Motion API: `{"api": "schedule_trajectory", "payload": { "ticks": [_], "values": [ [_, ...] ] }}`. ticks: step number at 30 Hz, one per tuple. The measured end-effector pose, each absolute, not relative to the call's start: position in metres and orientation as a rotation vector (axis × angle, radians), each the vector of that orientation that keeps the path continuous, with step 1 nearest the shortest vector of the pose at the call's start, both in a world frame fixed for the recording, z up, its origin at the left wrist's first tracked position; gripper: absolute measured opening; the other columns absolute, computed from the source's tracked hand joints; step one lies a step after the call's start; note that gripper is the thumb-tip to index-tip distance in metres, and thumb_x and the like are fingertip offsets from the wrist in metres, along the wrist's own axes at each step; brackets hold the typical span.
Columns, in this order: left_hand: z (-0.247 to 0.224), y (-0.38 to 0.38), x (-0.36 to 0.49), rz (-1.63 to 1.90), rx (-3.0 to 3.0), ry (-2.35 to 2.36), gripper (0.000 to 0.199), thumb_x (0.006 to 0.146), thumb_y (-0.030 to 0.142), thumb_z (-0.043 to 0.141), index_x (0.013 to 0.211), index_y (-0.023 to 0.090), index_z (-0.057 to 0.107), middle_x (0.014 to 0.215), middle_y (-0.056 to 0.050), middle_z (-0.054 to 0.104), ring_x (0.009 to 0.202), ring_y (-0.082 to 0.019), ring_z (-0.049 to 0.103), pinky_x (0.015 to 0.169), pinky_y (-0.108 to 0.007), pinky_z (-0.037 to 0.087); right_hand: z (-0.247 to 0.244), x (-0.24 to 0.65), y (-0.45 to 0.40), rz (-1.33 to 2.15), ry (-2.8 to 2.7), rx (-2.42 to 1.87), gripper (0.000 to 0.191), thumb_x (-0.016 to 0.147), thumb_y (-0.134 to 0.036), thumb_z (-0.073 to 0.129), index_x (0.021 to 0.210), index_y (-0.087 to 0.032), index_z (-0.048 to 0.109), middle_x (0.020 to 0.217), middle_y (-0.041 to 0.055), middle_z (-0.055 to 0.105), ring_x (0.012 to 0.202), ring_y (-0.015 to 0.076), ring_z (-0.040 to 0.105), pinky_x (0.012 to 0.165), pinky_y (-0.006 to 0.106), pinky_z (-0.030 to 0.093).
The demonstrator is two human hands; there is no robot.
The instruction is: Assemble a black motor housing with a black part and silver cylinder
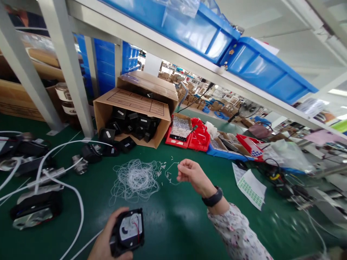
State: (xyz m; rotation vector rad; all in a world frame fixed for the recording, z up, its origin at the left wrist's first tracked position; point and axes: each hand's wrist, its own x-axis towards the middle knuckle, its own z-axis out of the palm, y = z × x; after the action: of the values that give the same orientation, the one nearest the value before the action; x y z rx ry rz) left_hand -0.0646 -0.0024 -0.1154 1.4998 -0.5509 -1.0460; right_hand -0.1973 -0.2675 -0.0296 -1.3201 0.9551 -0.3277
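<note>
My left hand (pixel 105 236) grips a black square housing (pixel 130 228) low in the view. A silvery plate and red wires show on the housing's upper face. Above the bench, my right hand (pixel 191 175) is closed in a pinch at the end of a thin clear strand (pixel 168 168). The strand curves back toward the bench. To the left of that hand lies a loose tangle of clear strand (pixel 135 177). Several tiny pale pins (pixel 162 168) are scattered between the tangle and my right hand.
A cardboard box (pixel 137 99) of black housings lies open behind the tangle. Red bins (pixel 199 134) with small parts stand to its right. Assembled units with white tubes (pixel 81 202) crowd the left. Printed sheets (pixel 252 187) lie at right. A shelf with blue bins (pixel 268 68) hangs overhead.
</note>
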Motion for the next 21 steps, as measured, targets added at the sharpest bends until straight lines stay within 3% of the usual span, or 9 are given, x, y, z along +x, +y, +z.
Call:
{"api": "schedule_trajectory", "payload": {
  "ticks": [4,9,14,21],
  "values": [
    [-0.107,-0.004,-0.065,-1.077,1.584,-0.532,0.083,0.05,0.064,0.071,0.116,0.024,0.04,0.108,-0.007,0.06,0.098,-0.03,0.059,0.082,-0.036,0.052,-0.059,-0.272,-0.251,-0.203,1.268,-1.534,0.034,0.075,-0.049,0.06,0.079,-0.017,0.05,0.068,0.0025,0.063,0.059,0.0171,0.063,0.059,0.03,0.051],
    [-0.104,-0.004,-0.062,-1.064,1.687,-0.637,0.08,0.054,0.062,0.069,0.117,0.024,0.039,0.11,-0.008,0.057,0.101,-0.031,0.058,0.089,-0.04,0.048,-0.089,-0.348,-0.257,-0.24,1.74,-1.914,0.017,0.072,-0.03,0.061,0.083,-0.017,0.058,0.096,0.0109,0.064,0.091,0.0235,0.06,0.076,0.031,0.045],
    [-0.098,-0.005,-0.066,-1.103,1.711,-0.708,0.078,0.055,0.054,0.072,0.119,0.024,0.039,0.113,-0.009,0.057,0.099,-0.031,0.06,0.085,-0.041,0.051,-0.109,-0.365,-0.249,-0.134,1.876,-1.921,0.018,0.076,-0.031,0.057,0.064,-0.018,0.058,0.061,0.003,0.062,0.058,0.017,0.059,0.052,0.024,0.038],
    [-0.074,-0.043,-0.09,-1.331,1.507,-1.016,0.07,0.06,0.022,0.071,0.12,0.022,0.035,0.116,-0.008,0.055,0.102,-0.026,0.058,0.089,-0.037,0.047,-0.127,-0.333,-0.236,-0.076,1.772,-2.081,0.013,0.071,-0.019,0.063,0.061,-0.018,0.055,0.064,0.0031,0.062,0.063,0.0155,0.056,0.055,0.024,0.035]
  ]
}}
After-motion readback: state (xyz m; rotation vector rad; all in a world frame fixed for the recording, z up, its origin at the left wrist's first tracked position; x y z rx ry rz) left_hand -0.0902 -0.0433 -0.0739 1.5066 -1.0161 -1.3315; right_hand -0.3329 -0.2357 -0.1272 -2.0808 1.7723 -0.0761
